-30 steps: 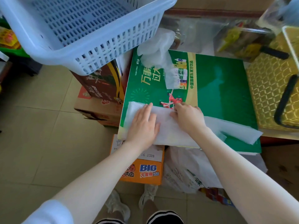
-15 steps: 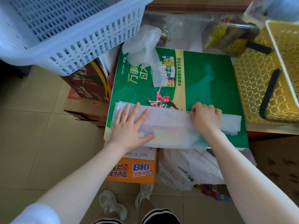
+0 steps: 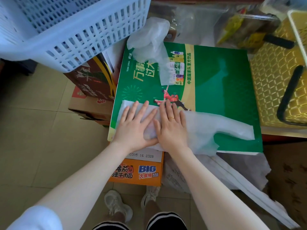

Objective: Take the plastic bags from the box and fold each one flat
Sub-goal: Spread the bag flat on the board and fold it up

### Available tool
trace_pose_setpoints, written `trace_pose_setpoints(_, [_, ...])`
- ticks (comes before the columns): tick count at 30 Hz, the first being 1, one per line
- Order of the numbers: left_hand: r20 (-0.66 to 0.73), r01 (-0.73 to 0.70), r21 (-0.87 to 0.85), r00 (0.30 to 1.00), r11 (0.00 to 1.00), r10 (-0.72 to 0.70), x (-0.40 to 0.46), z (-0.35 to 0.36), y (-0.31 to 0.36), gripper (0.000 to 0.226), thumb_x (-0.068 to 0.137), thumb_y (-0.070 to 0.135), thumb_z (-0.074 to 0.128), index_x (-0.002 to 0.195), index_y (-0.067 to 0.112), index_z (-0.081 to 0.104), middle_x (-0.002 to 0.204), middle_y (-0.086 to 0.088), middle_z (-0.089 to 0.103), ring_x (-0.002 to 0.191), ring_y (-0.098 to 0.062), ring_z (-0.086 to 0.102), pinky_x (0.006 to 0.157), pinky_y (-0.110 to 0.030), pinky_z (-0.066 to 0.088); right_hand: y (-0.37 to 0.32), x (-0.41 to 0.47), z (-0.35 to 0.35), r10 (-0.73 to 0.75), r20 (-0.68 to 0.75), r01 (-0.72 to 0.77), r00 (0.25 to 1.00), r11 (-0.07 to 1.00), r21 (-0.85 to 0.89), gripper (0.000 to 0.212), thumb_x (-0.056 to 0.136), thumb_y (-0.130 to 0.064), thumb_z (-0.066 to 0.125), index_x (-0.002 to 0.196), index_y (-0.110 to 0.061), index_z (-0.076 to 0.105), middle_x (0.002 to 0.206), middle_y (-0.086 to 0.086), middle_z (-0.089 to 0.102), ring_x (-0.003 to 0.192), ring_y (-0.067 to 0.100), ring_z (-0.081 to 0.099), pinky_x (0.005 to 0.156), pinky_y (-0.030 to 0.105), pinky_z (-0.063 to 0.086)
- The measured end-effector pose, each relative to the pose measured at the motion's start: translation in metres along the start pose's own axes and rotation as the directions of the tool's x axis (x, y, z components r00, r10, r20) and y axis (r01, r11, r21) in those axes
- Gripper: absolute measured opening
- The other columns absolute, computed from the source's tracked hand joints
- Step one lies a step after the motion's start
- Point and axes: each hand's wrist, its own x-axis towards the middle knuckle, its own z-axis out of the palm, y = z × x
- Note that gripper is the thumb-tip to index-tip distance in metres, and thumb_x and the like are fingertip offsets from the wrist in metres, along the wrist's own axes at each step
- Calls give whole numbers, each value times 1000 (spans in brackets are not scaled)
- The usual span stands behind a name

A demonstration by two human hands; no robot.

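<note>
A translucent white plastic bag [image 3: 207, 128] lies stretched flat along the near edge of a green printed carton [image 3: 221, 83]. Its handle end reaches to the right. My left hand [image 3: 136, 123] presses palm-down on the bag's left part, fingers spread. My right hand [image 3: 172, 125] lies flat beside it, thumbs touching, a ring on one finger. Neither hand grips anything. A second, crumpled clear bag [image 3: 149, 42] rests at the carton's far left corner.
A white slatted basket [image 3: 71, 30] overhangs at upper left, above brown cartons [image 3: 93, 83]. A yellow basket [image 3: 274, 80] with a black handle stands at the right. An orange noodle box [image 3: 137, 173] and white bags [image 3: 224, 173] sit below the carton. My shoes stand on the tiled floor.
My right hand slid left along the bag from its right part and now lies beside my left hand. The left hand stayed pressed on the bag's left end.
</note>
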Motion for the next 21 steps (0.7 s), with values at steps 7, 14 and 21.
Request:
trace_pose_setpoints(7, [18, 0, 14, 1000, 1000, 0, 0, 0, -2, 107, 58, 87, 29, 146, 31, 3, 151, 5, -11, 143, -27, -6, 113, -42, -9, 52, -22, 0, 164, -135, -175, 977, 982, -76, 66, 90, -50, 27, 143, -11, 35, 149, 12, 36, 136, 31, 35, 109, 42, 15])
trace_pose_setpoints(14, [75, 8, 31, 997, 999, -11, 0, -6, 0, 110, 53, 90, 19, 142, 34, -14, 148, 5, -25, 141, -25, -18, 112, -40, -17, 109, -52, -17, 314, -83, -319, 946, 945, -72, 78, 87, -57, 15, 147, -9, 20, 155, 11, 19, 144, 29, 16, 115, 45, 10])
trace_pose_setpoints(21, [118, 12, 44, 993, 999, -17, 1, -8, -1, 111, 58, 91, 26, 141, 34, -20, 148, 5, -30, 139, -24, -24, 113, -42, -14, 102, -35, -47, 234, -40, -236, 971, 970, -65, 63, 94, -45, 35, 144, -7, 29, 152, 14, 27, 142, 28, 18, 115, 46, 2])
